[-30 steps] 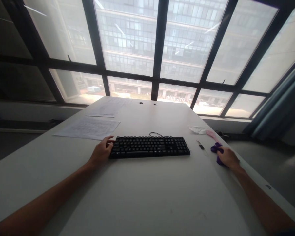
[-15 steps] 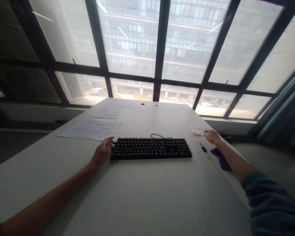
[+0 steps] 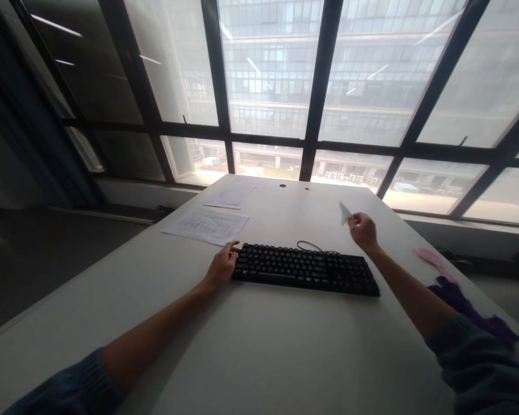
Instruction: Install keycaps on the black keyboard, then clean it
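A black keyboard (image 3: 305, 269) lies across the middle of the white table (image 3: 259, 351), its cable looping behind it. My left hand (image 3: 222, 266) rests against the keyboard's left end, fingers curled around the corner. My right hand (image 3: 363, 229) is raised above the table behind the keyboard's right end, pinched shut on a small crumpled white tissue (image 3: 344, 213) that sticks up from the fingers.
Printed paper sheets (image 3: 206, 224) lie at the far left of the table, more sheets (image 3: 231, 197) behind them. A purple cloth (image 3: 467, 305) and a pink object (image 3: 430, 257) sit near the right edge. Large windows stand behind the table.
My right hand left the purple cloth, reached the white tissue, took it and lifted it up and left over the table. The view swung to the left. My left hand stayed at the keyboard.
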Available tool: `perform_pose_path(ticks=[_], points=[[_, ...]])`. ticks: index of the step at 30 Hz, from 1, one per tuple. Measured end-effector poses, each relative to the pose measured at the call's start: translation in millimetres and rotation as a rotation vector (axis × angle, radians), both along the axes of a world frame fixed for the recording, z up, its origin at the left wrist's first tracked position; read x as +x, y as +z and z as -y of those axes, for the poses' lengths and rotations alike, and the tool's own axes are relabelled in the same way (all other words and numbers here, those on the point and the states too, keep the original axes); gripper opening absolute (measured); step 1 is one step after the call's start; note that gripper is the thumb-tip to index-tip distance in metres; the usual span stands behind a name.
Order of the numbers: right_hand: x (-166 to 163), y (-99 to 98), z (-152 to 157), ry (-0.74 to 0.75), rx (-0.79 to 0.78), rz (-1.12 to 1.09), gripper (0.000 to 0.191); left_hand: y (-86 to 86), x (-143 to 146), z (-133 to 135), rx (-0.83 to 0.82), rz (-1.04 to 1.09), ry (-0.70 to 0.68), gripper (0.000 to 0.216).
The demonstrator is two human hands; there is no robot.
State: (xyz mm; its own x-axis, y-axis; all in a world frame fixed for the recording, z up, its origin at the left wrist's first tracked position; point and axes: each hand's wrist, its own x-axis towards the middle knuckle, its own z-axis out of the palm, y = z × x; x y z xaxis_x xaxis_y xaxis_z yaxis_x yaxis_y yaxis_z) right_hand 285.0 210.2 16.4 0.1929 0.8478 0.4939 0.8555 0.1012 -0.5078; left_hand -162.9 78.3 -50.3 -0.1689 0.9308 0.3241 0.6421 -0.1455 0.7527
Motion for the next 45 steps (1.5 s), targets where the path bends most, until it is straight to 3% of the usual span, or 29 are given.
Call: perform_pose_path(ticks=[3,6,8,10,12,15,19,24,31,36,45], points=[[-89,0.9,21,0.244,0.066,-0.003,0.021,-4.2,0,-3,0.041,-0.019,-0.015,0.039],[-171,-7.3,57,0.657,0.161,0.043,0.023,-6.7,0,-4,0.179,-0.09,0.037,0.035],[-208,-15.0,78,0.911,0.105,0.162,0.025,-3.7,0,-2,0.296,-0.139,0.076,0.033],[-226,-22.5,91,1.016,0.059,0.201,0.029,3.1,1,5,0.403,-0.186,0.081,0.033],[-227,-28.4,95,1.005,0.037,0.184,0.029,11.0,4,14,0.48,-0.225,0.017,0.034],[-211,-32.6,91,0.864,0.014,0.139,0.027,17.7,11,25,0.489,-0.267,-0.145,0.039],[-190,-32.2,89,0.67,-0.075,0.179,0.032,12.1,18,19,0.294,-0.373,-0.219,0.041],[-192,-30.8,97,0.566,-0.222,0.345,0.034,4.1,15,6,0.036,-0.43,-0.335,0.056],[-192,-26.7,106,0.536,-0.292,0.352,0.043,13.5,17,22,0.079,-0.276,-0.24,0.042],[-194,-26.7,117,0.516,-0.242,0.396,0.041,11.6,14,19,0.121,-0.11,-0.132,0.033],[-197,-30.7,119,0.499,-0.237,0.385,0.047,15.4,6,5,-0.107,0.091,-0.065,0.034]])
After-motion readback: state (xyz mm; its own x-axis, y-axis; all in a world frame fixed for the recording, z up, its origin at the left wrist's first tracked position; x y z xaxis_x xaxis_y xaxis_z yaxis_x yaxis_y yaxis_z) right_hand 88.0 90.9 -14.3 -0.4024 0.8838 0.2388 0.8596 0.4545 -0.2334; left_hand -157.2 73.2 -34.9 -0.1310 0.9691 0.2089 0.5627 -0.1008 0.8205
